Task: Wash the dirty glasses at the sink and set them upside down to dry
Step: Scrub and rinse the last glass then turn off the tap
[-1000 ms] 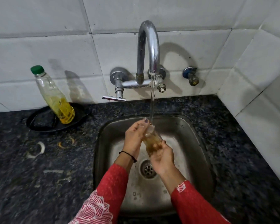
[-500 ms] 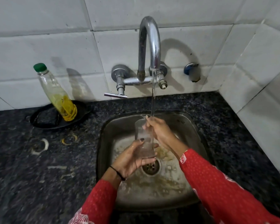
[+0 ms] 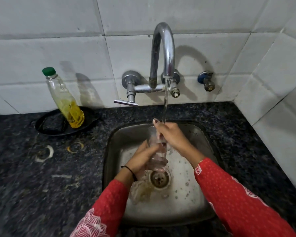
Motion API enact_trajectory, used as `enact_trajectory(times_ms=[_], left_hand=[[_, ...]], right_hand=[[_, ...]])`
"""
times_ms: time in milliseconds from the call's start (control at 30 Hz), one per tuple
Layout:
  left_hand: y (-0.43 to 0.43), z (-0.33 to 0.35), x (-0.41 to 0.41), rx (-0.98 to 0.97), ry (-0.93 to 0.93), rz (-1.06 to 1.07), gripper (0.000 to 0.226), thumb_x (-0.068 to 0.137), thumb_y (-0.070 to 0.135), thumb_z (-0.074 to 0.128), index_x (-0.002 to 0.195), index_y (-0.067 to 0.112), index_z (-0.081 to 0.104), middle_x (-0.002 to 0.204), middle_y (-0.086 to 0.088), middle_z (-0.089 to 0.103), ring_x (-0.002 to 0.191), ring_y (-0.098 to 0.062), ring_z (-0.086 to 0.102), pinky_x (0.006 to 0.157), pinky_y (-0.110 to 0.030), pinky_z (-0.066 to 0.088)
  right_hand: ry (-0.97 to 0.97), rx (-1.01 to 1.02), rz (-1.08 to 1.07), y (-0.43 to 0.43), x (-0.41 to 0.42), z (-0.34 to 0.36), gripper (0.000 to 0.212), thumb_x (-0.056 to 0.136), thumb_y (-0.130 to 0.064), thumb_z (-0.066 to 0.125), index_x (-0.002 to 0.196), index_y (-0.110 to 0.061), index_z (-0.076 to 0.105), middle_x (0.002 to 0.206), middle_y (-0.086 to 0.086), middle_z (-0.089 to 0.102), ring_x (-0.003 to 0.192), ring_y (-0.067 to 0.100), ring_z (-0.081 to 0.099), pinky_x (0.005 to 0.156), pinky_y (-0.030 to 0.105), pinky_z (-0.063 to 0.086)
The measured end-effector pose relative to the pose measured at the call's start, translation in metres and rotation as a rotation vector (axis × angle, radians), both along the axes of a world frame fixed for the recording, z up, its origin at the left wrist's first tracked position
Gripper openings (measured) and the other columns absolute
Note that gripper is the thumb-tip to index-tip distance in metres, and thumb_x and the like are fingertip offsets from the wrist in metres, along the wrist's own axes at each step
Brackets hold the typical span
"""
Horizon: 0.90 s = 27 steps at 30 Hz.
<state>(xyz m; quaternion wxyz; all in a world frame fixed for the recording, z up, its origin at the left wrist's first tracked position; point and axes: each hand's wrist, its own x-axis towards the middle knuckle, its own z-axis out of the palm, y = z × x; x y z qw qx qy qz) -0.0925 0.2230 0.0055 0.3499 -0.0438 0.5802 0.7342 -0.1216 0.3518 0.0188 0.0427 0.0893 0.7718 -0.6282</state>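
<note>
Hands [image 3: 139, 159] [image 3: 172, 136] on glass [image 3: 159, 158] — under tap [image 3: 168, 48]

The head view looks forward and down, close over the sink [image 3: 109, 151] toward the tiled wall [image 3: 58, 40].

The glass [image 3: 159, 157] is a tall, clear tumbler, wet, held roughly upright with its mouth up. It is directly under the stream of water [image 3: 165, 106] and over the basin of the steel sink [image 3: 113, 144]. The left grip [image 3: 141, 159] wraps round its lower body, and the right grip [image 3: 173, 136] sits at its rim with fingers curled over the edge.
</note>
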Motion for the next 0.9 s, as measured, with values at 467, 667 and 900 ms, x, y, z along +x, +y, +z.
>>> enact_trajectory(times_ms=[467,667,900], left_hand=[[0.002,-0.001,-0.005,-0.258,0.203,-0.071,0.047,0.082,0.035,0.071,0.119,0.025,0.044,0.109,-0.005,0.061,0.077,-0.019,0.068,0.056,-0.034,0.058],[-0.015,0.0,-0.005,0.346,-0.183,-0.097,0.04,0.083,0.04,0.058,0.114,0.015,0.065,0.101,-0.011,0.067,0.076,-0.024,0.066,0.061,-0.04,0.06],[-0.004,-0.014,-0.006,-0.265,0.32,-0.05,0.047,0.082,0.022,0.073,0.12,0.026,0.045,0.108,-0.003,0.062,0.084,-0.018,0.067,0.061,-0.036,0.058]], right_hand=[[-0.088,0.194,0.041,0.006,0.004,0.015,0.018,0.088,-0.023,0.064,0.078,-0.008,0.068,0.067,0.001,0.065,0.059,0.011,0.061,0.058,0.021,0.048],[-0.059,-0.345,-0.028,0.012,0.009,0.017,0.018,0.086,-0.016,0.064,0.089,0.002,0.07,0.078,0.015,0.066,0.071,0.022,0.062,0.073,0.034,0.05],[-0.025,0.136,0.014,0.01,0.009,0.01,0.023,0.085,-0.02,0.068,0.065,-0.008,0.067,0.061,0.004,0.064,0.052,0.008,0.056,0.056,0.022,0.045]])
